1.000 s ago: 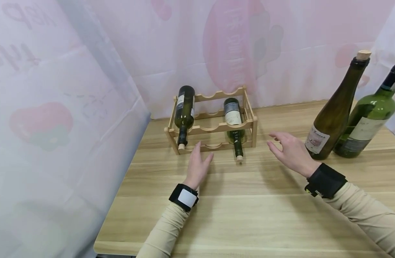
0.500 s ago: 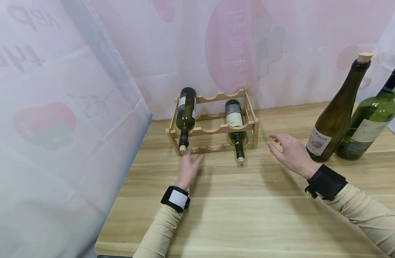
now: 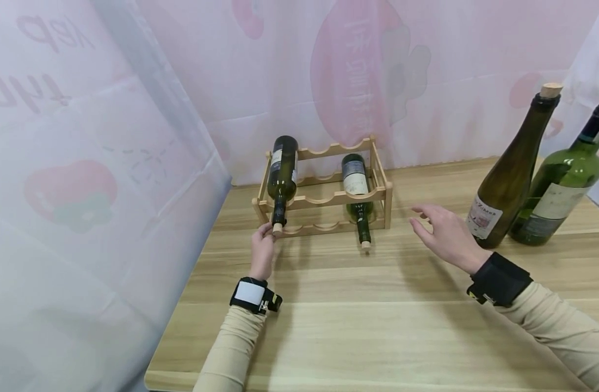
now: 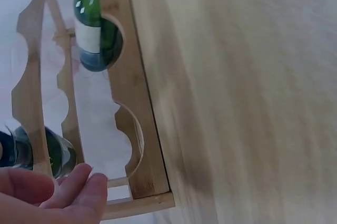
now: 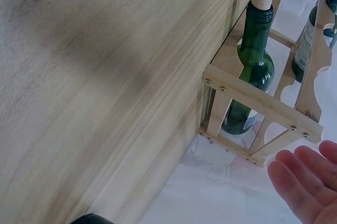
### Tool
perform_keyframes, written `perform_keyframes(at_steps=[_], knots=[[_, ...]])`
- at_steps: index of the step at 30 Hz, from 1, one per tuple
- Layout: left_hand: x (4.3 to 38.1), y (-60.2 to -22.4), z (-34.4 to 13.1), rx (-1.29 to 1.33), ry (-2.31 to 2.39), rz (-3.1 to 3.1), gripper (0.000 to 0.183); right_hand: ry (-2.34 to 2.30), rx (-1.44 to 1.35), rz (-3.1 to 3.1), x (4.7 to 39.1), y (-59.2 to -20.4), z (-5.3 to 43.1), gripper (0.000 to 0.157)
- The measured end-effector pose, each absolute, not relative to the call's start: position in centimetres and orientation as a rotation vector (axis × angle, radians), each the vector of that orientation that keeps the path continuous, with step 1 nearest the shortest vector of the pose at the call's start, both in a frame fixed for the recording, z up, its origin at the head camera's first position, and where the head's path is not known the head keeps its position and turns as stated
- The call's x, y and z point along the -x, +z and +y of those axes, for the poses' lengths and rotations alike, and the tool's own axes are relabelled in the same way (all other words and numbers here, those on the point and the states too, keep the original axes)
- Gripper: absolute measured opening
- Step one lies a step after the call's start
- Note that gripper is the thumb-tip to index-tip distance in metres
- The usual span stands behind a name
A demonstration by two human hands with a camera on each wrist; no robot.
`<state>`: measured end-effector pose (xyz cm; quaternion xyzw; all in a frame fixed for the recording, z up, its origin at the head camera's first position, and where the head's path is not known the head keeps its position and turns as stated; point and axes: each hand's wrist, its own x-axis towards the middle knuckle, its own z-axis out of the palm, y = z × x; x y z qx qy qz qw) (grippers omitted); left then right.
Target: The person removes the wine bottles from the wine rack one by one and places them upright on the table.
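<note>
My left hand [image 3: 263,253] is at the corked neck of a dark green wine bottle [image 3: 282,177]. That bottle lies on the upper tier of a small wooden wine rack [image 3: 323,200], at its left end, neck towards me. The left fingers [image 4: 87,195] look bent beside the neck; whether they grip it is hidden. A second green wine bottle [image 3: 356,182] lies in the lower tier at the right, its cork pointing forward. My right hand [image 3: 448,237] hovers over the table right of the rack, fingers relaxed and holding nothing.
To the right stand two corked wine bottles, a tall brown one [image 3: 507,174] and a green one [image 3: 556,190] behind it. The wooden table [image 3: 343,326] meets a printed white curtain [image 3: 260,98] at the back and left.
My left hand has moved left from in front of the rack to the upper bottle's neck, and its spread fingers have drawn in. The right hand has hardly moved.
</note>
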<state>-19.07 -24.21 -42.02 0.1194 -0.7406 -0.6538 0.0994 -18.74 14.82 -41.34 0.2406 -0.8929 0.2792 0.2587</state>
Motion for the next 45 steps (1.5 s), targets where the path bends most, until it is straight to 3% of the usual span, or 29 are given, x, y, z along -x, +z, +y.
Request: perform_keyframes(at_steps=[10, 25, 45], knots=[[20.1, -40.4, -24.5, -0.369, -2.415, -1.757, 0.025, 0.753, -0.664, -2.408, 18.7, -41.4, 14.9, 0.026], [21.1, -39.5, -25.1, -0.245, -2.839, -1.607, 0.048, 0.735, -0.671, -2.436, 18.7, -41.2, 14.9, 0.025], [21.4, -38.8, -25.2, -0.224, -2.903, -1.588, 0.05, 0.791, -0.793, -2.424, 19.5, -40.1, 11.5, 0.022]])
